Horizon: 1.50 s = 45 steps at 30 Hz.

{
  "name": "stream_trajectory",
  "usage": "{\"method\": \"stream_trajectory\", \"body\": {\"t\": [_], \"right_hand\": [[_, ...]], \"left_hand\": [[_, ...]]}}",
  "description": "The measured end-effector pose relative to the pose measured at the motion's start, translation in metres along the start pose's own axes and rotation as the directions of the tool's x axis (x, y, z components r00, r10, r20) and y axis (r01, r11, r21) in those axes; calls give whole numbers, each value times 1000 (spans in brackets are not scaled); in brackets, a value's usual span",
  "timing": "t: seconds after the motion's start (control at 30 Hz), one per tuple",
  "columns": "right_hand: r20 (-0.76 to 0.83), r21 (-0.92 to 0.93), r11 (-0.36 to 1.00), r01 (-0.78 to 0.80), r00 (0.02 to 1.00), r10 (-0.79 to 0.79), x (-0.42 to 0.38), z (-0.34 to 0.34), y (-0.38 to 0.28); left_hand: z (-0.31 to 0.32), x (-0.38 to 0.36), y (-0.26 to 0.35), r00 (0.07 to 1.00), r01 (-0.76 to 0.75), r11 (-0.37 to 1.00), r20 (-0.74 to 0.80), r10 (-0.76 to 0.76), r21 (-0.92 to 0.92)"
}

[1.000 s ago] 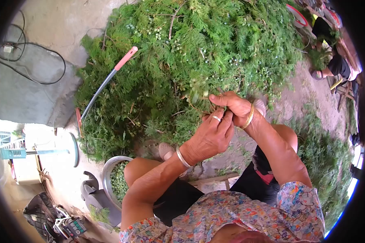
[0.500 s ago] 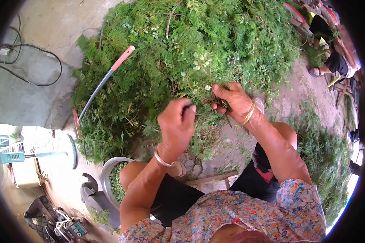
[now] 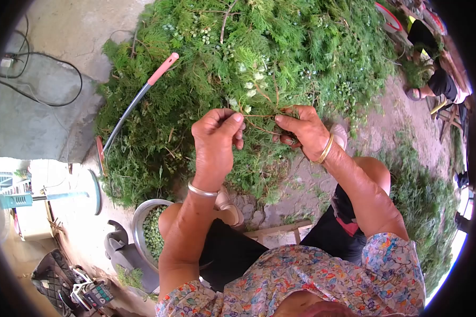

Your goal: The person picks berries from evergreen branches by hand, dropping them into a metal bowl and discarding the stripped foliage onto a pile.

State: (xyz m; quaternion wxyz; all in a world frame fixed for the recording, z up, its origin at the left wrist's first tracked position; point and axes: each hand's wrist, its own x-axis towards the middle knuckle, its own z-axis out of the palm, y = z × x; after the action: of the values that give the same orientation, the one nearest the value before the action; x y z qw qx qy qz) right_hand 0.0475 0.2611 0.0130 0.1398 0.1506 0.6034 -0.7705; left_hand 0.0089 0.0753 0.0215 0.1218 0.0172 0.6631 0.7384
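Observation:
My right hand point(image 3: 304, 131) is closed around a cypress branch point(image 3: 274, 95), a green sprig with pale, unripe cones on thin brown stems. My left hand point(image 3: 216, 138) pinches the end of one thin side stem between thumb and fingers. That stem stretches straight between the two hands. Whatever sits right inside the left fingertips is hidden. Behind both hands spreads a large heap of cypress branches point(image 3: 195, 79). To the left of my knee a metal basin point(image 3: 138, 222) holds many small green cones point(image 3: 154, 232).
A curved tool with a pink handle point(image 3: 163, 70) leans on the heap. A black cable point(image 3: 79, 87) lies on a concrete slab point(image 3: 37, 119). At the right, another person's knee point(image 3: 441, 84) shows beside more greenery. A small wooden stool point(image 3: 277, 235) stands between my legs.
My left hand has moved up and slightly left, and its fingers now pinch a thin stem of the branch. The right hand stays almost in place, still gripping the branch.

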Motion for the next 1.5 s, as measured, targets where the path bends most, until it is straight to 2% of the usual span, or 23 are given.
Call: {"method": "stream_trajectory", "body": {"t": [0.03,0.07,0.2,0.3,0.37,0.4,0.43,0.5,0.53,0.6,0.63,0.7,0.73,0.83,0.97,1.07,1.17,1.23,1.3,1.37,1.5], "right_hand": [[-1,1,1000,0,1000,0,-1,1,-1],[-13,-6,1000,9,1000,-9,-1,3,-2],[-59,-34,999,31,998,-33,0,7,-3],[-5,2,999,45,999,-45,5,8,4],[-25,12,998,69,997,-68,3,6,-1],[-46,17,995,96,994,-95,2,6,-4],[-43,19,995,101,994,-100,0,7,-7],[-98,67,992,111,990,-104,-2,11,-9],[-35,67,991,116,993,-113,1,5,-7],[-5,51,992,113,994,-113,0,2,-6],[18,35,993,110,994,-111,0,3,-6],[-4,60,994,90,996,-90,-4,8,-7],[1,73,994,85,996,-86,-4,8,-7],[-4,82,994,73,997,-73,-4,9,-8],[1,31,998,60,998,-60,-2,7,-6],[13,-21,996,86,996,-85,0,6,-2],[16,-61,995,78,997,-77,-2,7,-2],[-3,-38,997,66,998,-66,-1,7,0],[-24,-13,998,58,998,-58,-1,5,0],[31,42,998,56,998,-57,0,1,-3],[25,98,993,67,997,-70,1,2,0]], "left_hand": [[-2,3,-1,997,74,980,-5,-76,-186],[-3,3,-2,996,91,966,21,-88,-243],[0,1,1,994,113,928,40,-106,-355],[-7,8,1,984,147,890,-25,-175,-432],[-25,22,-2,952,134,800,-148,-268,-585],[-38,28,-1,957,109,805,-157,-243,-583],[-51,35,-4,970,116,758,-91,-226,-642],[-54,42,1,953,178,721,-64,-295,-670],[-52,41,2,955,171,722,-69,-290,-670],[-45,34,3,960,233,700,46,-275,-675],[-45,32,0,961,229,701,40,-275,-675],[-43,28,-2,951,309,770,168,-260,-558],[-38,24,-2,953,298,828,102,-285,-475],[-26,18,-7,988,147,887,20,-153,-438],[-19,11,-2,995,101,899,19,-102,-427],[-15,6,2,999,4,987,34,1,-158],[-12,4,1,999,11,998,46,-9,-55],[-13,4,2,999,43,995,34,-40,-90],[-18,6,4,996,87,970,39,-80,-226],[-19,7,5,994,105,968,20,-103,-228],[-25,9,9,998,47,983,-33,-54,-178]]}}
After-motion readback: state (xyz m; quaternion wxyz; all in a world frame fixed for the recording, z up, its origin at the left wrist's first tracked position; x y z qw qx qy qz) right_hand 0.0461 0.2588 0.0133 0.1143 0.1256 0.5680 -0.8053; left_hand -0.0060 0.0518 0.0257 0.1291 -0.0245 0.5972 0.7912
